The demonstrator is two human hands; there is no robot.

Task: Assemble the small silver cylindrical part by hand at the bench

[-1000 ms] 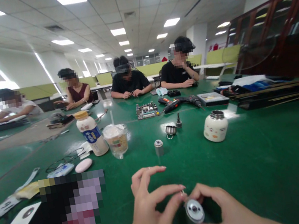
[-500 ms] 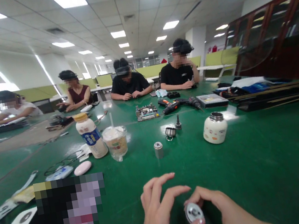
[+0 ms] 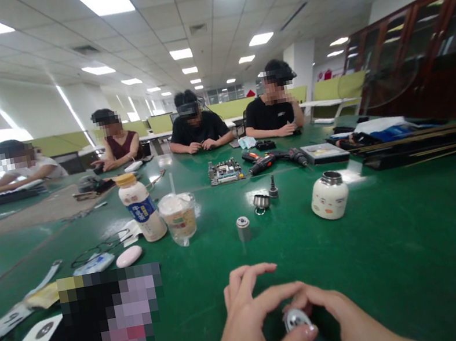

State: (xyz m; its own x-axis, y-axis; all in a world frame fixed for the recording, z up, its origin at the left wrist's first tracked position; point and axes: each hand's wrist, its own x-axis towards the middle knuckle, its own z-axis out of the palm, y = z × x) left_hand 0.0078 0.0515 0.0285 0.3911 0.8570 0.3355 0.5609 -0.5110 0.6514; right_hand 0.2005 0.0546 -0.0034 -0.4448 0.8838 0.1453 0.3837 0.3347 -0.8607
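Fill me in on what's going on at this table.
The person's right hand has its grip on a small metal cylinder, round end face turned up, while the left hand's thumb lies over that face. A similar cylinder stands upright on the green table beyond the hands, with a circuit board farther back. Several people sit across.

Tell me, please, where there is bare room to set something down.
Widest: the table right of the right hand and the white jar. Smaller: between the left hand and the flat black item, and between the standing metal cylinder and the jar. Crowded: left, around bottle, cup and pink case; farther back, around circuit board and drills.
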